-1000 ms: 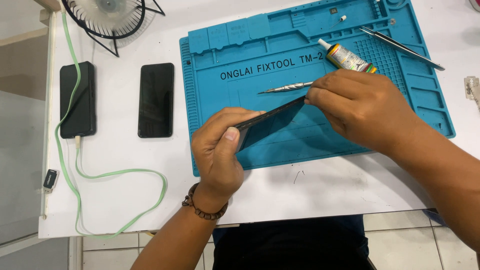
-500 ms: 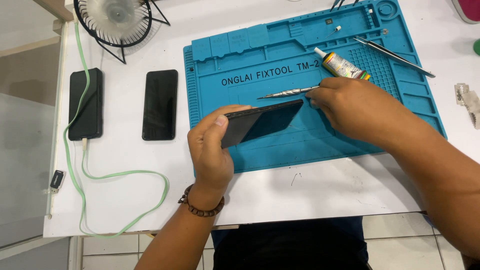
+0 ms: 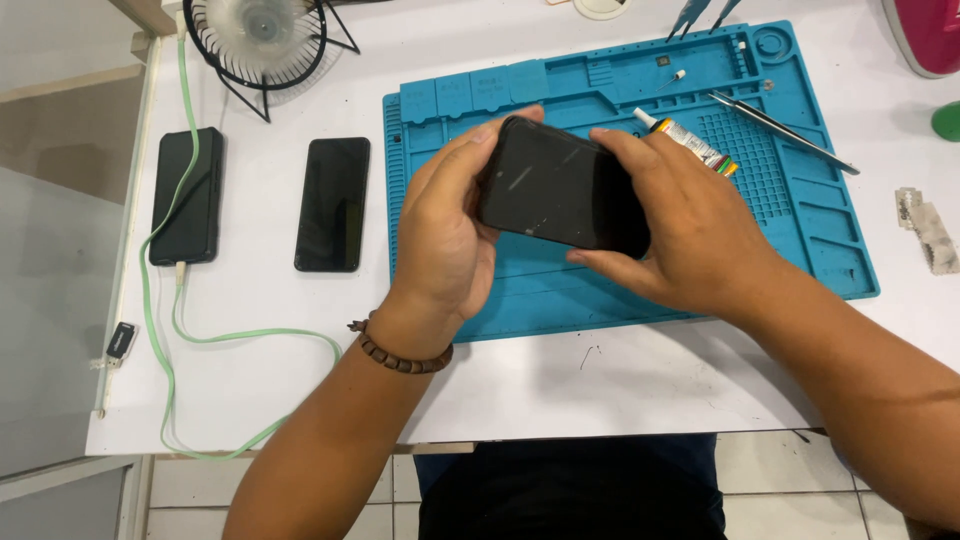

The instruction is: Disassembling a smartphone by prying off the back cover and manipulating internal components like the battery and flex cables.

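Black phone held flat above the middle of the blue work mat, clasped at one end by the left hand and at the other by the right hand. Glue tube and thin metal tool lying in the mat's far right trays. Two more dark phones flat near the white table's left edge, the outer one plugged into a green cable, beside a small fan at the far left corner.

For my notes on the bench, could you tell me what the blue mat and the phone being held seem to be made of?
Blue mat: likely silicone rubber, matte, with moulded compartments and a dotted grid. Black phone, held by the left hand and right hand: glossy face, probably glass or plastic, showing light scuffs and reflections.
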